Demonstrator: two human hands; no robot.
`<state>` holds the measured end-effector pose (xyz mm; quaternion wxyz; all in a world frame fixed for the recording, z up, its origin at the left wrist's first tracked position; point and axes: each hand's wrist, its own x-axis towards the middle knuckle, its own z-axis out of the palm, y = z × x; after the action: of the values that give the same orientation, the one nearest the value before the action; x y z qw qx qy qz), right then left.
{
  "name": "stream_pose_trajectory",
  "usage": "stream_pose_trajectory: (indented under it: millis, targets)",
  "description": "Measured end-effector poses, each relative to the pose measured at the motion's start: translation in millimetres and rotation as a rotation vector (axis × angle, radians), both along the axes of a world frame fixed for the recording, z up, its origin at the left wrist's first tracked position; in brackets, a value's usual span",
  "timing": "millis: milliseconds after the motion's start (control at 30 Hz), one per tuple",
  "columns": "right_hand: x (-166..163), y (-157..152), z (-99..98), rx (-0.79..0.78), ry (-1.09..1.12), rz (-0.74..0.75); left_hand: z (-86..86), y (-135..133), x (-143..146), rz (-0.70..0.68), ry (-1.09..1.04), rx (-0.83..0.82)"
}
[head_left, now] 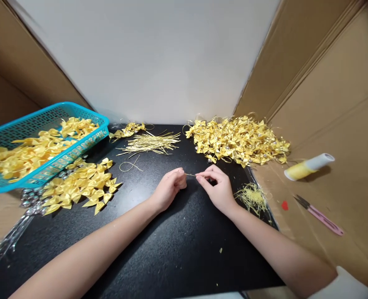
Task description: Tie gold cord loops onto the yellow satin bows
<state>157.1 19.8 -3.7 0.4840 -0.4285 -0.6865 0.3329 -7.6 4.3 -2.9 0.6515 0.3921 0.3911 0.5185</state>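
Between my two hands, over the middle of the black table, a short stretch of thin gold cord point(190, 175) is pulled straight. My left hand point(170, 185) is closed in a fist around one end. With thumb and fingertips my right hand point(215, 185) pinches the other end. Just beyond the hands lies a bundle of cut gold cords point(151, 143), and a single looped cord point(130, 165) rests nearer my left hand. Yellow ribbon bows point(81, 185) are spread to the left. A big heap of bows with cord loops point(238, 139) sits at the back right.
A blue basket point(55, 164) of yellow bows stands at the left, with strings of silver beads point(31, 203) below it. On the right are cord scraps point(253, 197), a yellow-wound spool point(308, 167) and pink-handled snips point(322, 218) on cardboard. Cardboard walls flank both sides.
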Motion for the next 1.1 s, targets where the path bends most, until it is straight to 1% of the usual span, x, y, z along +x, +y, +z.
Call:
stream_pose_trajectory:
  millis: [100,167,267,333,400,467,533,567,633,833,900,1000,1100]
  targets:
    - [-0.4,-3.2,0.1,0.090,-0.073,-0.028,2.1,0.6,-0.4,0.007,-0.115,-0.056]
    - [-0.6,-4.9,-0.8,0.149,-0.134,-0.033,2.5,1.6,-0.9,0.036,-0.173,-0.082]
    - [-1.1,-7.7,-2.6,0.233,-0.250,-0.006,0.4,2.7,-1.4,0.096,-0.180,-0.118]
    - [-0.8,-9.6,-2.8,0.293,-0.326,0.022,-1.9,2.2,-1.6,0.114,-0.123,-0.140]
    - [0.5,-11.0,-2.1,0.347,-0.382,0.039,-3.1,0.0,-1.8,0.109,-0.015,-0.127]
    - [2.7,-11.4,-0.9,0.382,-0.414,0.032,-2.5,-3.4,-1.9,0.069,0.164,-0.049]
    - [4.8,-11.0,-0.2,0.395,-0.429,0.012,-0.3,-7.0,-2.1,0.019,0.372,0.078]
    - [5.6,-10.7,-0.1,0.393,-0.433,0.005,1.0,-8.5,-2.2,0.002,0.458,0.139]
    - [6.2,-10.3,-0.7,0.383,-0.438,0.006,2.8,-10.6,-2.5,-0.002,0.558,0.227]
    - [5.0,-10.0,-1.1,0.353,-0.400,0.032,0.0,-11.8,-3.6,-0.013,0.665,0.306]
    - [4.9,-9.0,0.3,0.304,-0.342,0.076,-0.8,-12.2,-3.3,-0.008,0.661,0.292]
    - [5.3,-6.5,2.3,0.175,-0.234,0.193,0.1,-13.1,-2.5,-0.009,0.580,0.263]
    - [5.8,-4.4,2.4,0.084,-0.211,0.278,1.2,-14.1,-2.1,-0.020,0.509,0.241]
